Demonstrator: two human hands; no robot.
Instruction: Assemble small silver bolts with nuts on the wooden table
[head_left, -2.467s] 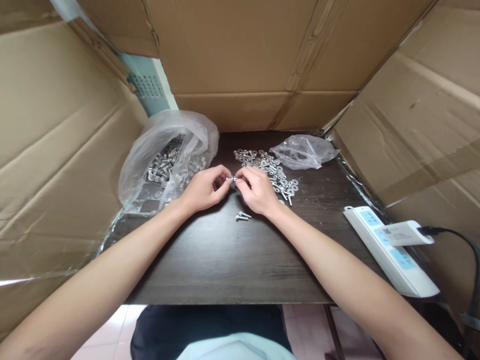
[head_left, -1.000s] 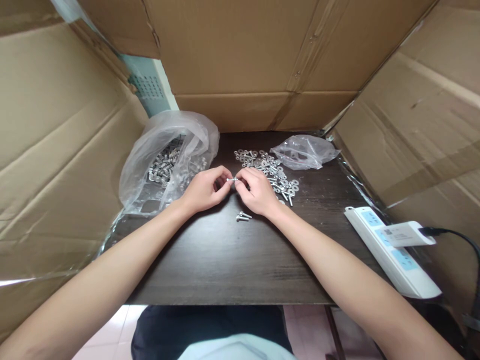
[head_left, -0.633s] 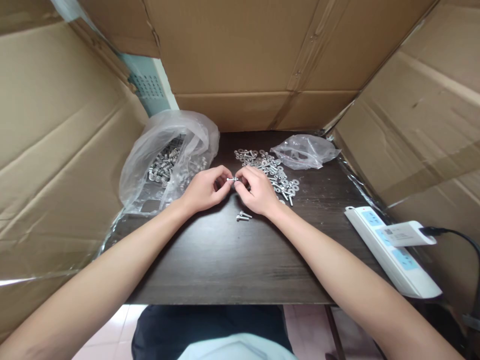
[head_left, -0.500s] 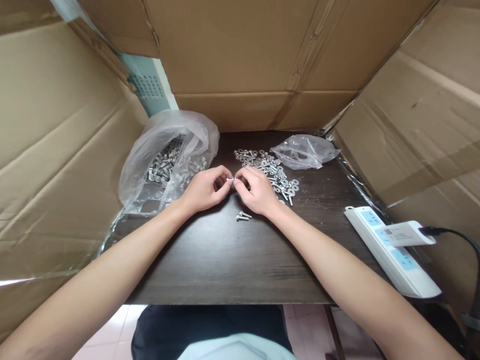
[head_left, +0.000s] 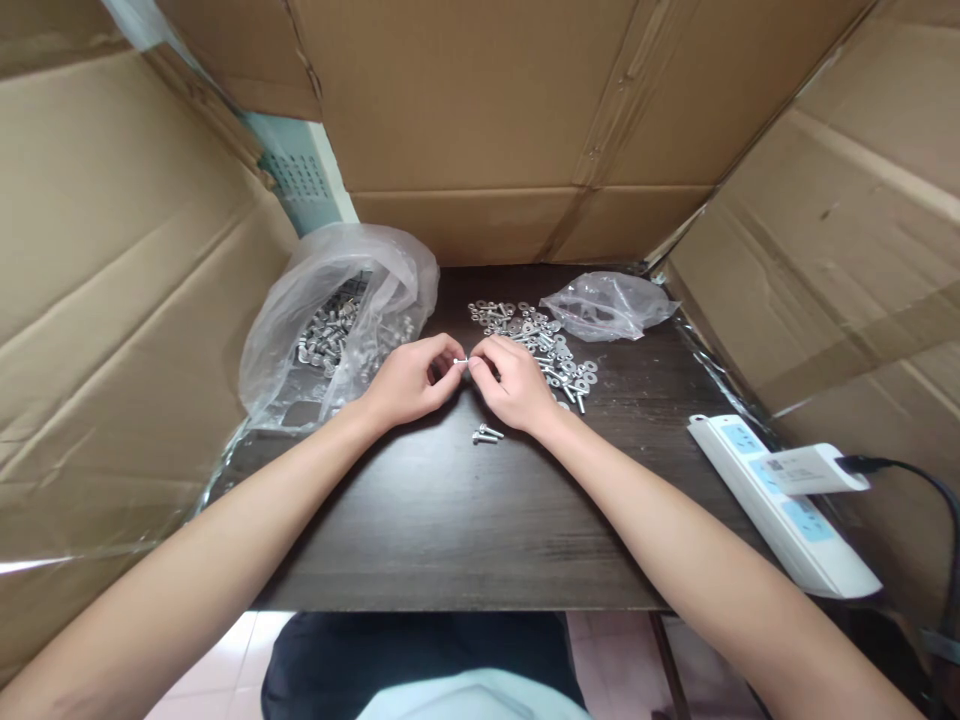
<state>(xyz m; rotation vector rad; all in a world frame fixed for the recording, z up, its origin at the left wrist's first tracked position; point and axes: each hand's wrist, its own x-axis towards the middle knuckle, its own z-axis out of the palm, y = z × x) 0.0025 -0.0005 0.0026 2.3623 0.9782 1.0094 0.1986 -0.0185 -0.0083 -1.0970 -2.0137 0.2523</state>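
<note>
Between my two hands, above the dark table, is a small silvery bolt (head_left: 460, 361). My left hand (head_left: 417, 378) pinches it between thumb and fingers at its left end. The fingertips of my right hand (head_left: 513, 380) are pinched together at the bolt's right end; whatever small part they grip there is hidden. Just below my hands, two assembled-looking bolts (head_left: 487, 435) lie side by side on the table. Behind my right hand spreads a loose pile of bolts, nuts and washers (head_left: 551, 350).
A clear plastic bag (head_left: 360, 245) holding many metal bolts (head_left: 326, 335) lies open at the left. Another clear bag (head_left: 607, 305) rests behind the pile. A white power strip (head_left: 787, 510) with a plugged-in adapter (head_left: 814, 470) lies at the right. Cardboard walls (head_left: 480, 110) surround the table (head_left: 450, 530).
My right fingertips have shifted slightly at the bolt's end, and less of the part there shows. Both hands otherwise stay in place.
</note>
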